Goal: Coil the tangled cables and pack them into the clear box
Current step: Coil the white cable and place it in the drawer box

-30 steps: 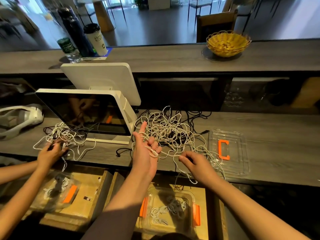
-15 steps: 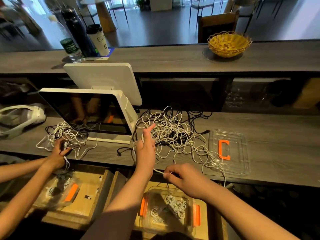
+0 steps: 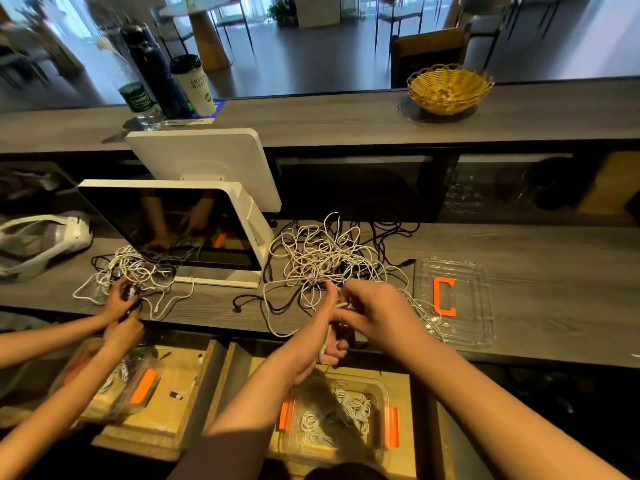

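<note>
Coiling step, mid-wrap. Left hand (image 3: 320,337) holds a white cable (image 3: 325,341) wound round its fingers; right hand (image 3: 372,311) pinches the strand at 1 o'clock from it, feeding turns. Tangled pile (image 3: 325,258) lies on worktop (image 3: 536,271) at 12 o'clock, strand trailing in. Clear box (image 3: 334,415) sits at 6 o'clock, below the hands. Next, likely: finish turns, free tail, drop coil in.

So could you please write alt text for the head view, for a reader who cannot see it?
A person's left hand holds loops of white cable while the right hand pinches it, above a clear box already holding coils. A tangled pile and the box lid lie on the counter; another person's hands work at left.
</note>
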Demonstrator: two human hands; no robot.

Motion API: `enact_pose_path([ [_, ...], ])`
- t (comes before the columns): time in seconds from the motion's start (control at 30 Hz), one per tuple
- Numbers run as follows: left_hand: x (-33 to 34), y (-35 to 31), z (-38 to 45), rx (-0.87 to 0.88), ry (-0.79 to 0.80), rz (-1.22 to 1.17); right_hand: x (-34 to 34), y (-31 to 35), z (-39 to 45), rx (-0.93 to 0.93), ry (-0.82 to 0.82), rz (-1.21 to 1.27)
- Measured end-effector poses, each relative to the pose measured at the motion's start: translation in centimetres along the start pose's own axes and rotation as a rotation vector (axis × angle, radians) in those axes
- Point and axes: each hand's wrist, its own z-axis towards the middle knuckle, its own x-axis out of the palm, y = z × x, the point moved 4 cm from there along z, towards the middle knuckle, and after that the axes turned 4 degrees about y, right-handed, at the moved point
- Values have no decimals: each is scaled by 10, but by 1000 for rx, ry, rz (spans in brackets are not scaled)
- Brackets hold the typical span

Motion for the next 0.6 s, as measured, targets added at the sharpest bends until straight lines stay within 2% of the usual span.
enact_pose_path([
  [0.03,1,-12,-28,12,-54,92,-3,-2,2,8,-12,-34],
  [0.07,-4,-10,-6,70,-137,85,-5,-4,3,15,-20,-54],
  [0.13,-8,-11,-11,-7,-193,174,-7,-10,4,34,-23,-15],
  [0.2,-4,-9,-11,-17,-176,307,-7,-15,2,40,-25,54],
  [0.3,-6,-8,-15,3,-187,333,-7,-21,-2,21,-60,114],
  [0.43,-2,-13,-16,79,-271,304,-5,-34,-10,126,-78,236],
  [0.6,-5,-14,-16,270,-551,130,2,-49,-19,213,-58,367],
])
